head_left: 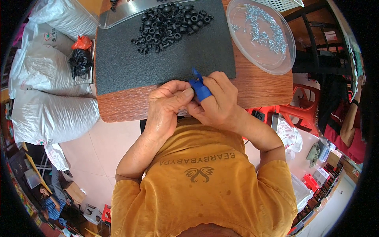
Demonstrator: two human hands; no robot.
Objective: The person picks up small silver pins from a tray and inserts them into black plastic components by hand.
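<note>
At the near edge of the table (pixel 262 87), the left hand (pixel 167 100) and right hand (pixel 222 98) meet, fingers curled into close pinches; I cannot tell what, if anything, these 2 hold. Beyond them, black rings (pixel 169 24) lie heaped on a dark mat (pixel 118 59), left of a clear tray (pixel 252 63) holding silvery bits (pixel 268 33).

The left hand (pixel 167 102) and right hand (pixel 221 99) meet at the near edge of the wooden surface (pixel 123 103), fingers (pixel 184 96) perhaps pinching something hidden; black pieces (pixel 167 24) lie heaped on the dark mat (pixel 118 59).
</note>
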